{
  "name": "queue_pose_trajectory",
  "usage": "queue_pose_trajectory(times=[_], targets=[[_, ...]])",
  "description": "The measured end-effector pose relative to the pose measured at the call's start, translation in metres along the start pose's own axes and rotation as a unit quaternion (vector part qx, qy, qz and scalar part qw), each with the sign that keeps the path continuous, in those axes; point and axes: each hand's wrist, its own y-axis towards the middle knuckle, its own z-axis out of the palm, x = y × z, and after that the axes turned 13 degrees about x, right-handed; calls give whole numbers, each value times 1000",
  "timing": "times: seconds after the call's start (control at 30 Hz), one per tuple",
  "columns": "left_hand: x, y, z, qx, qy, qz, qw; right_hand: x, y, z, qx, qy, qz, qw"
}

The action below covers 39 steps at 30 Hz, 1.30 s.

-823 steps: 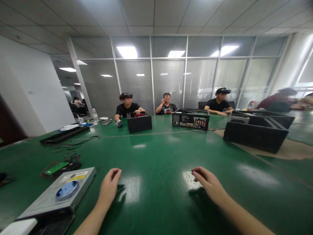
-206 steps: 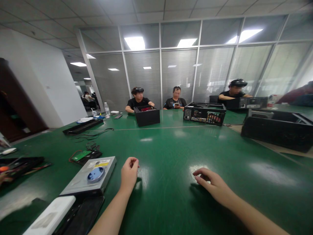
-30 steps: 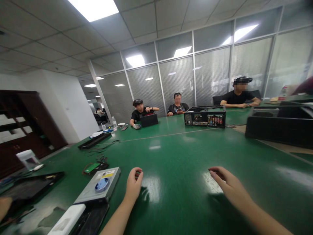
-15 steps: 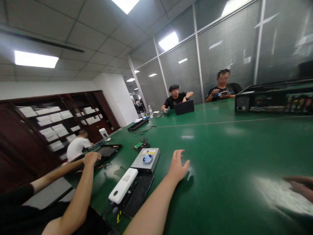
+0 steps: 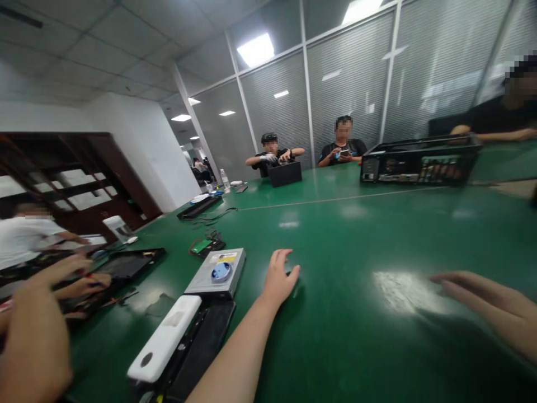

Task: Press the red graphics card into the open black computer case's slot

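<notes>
My left hand [image 5: 281,278] is over the green table [image 5: 335,330], its fingers apart and nothing in them. To its left lies a silver optical drive [image 5: 197,284] with a round blue-rimmed item [image 5: 221,272] on top. Nearer to me, beside my left forearm, are a long white device [image 5: 168,338] and a black plastic panel [image 5: 205,347]. My right hand [image 5: 482,294] reaches in from the right edge, slightly blurred, with fingers stretched out and no object visible in it. I cannot tell whether either hand touches the tabletop.
An open black computer case [image 5: 415,162] stands at the far right. Another person's hand [image 5: 42,319] works near a black tray-like panel [image 5: 130,268] on the left. A small green circuit board [image 5: 202,247] and cables lie behind the drive. Several people sit around the table.
The view has swung right, so the table's things sit further left. More of my right hand shows, while my left hand keeps its spread pose. The person across now has both hands at the dark box.
</notes>
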Motion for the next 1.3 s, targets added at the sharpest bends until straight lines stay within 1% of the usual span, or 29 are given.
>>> queue_pose_trajectory(times=[0.07,0.1,0.2,0.3,0.47,0.57,0.7,0.8,0.97,1.17,1.3], targets=[[1,3,-1,-6,0,-9,1000,10,-1,-9,44,32,8,998],[1,5,-1,-8,1,-13,1000,15,-2,-12,53,44,9,998],[4,8,-3,-12,9,-20,1000,28,-4,-14,47,47,3,998],[6,9,-4,-7,9,-25,1000,33,-5,-12,42,57,-10,997],[8,9,-4,34,23,-25,999,31,-4,-10,51,73,-20,996],[9,10,-5,24,82,-33,996,29,-4,-10,53,68,-28,996],[11,11,-5,1,147,-87,985,28,-5,-10,56,74,-29,995],[14,11,-6,12,172,-119,978,26,-4,-10,68,77,-28,994],[17,11,-6,48,167,-138,975,28,-5,-10,68,100,-44,992],[14,11,-6,31,147,-140,979,29,-4,-9,69,98,-44,992],[13,9,-8,66,171,-179,967,26,-2,-7,73,119,-48,989]])
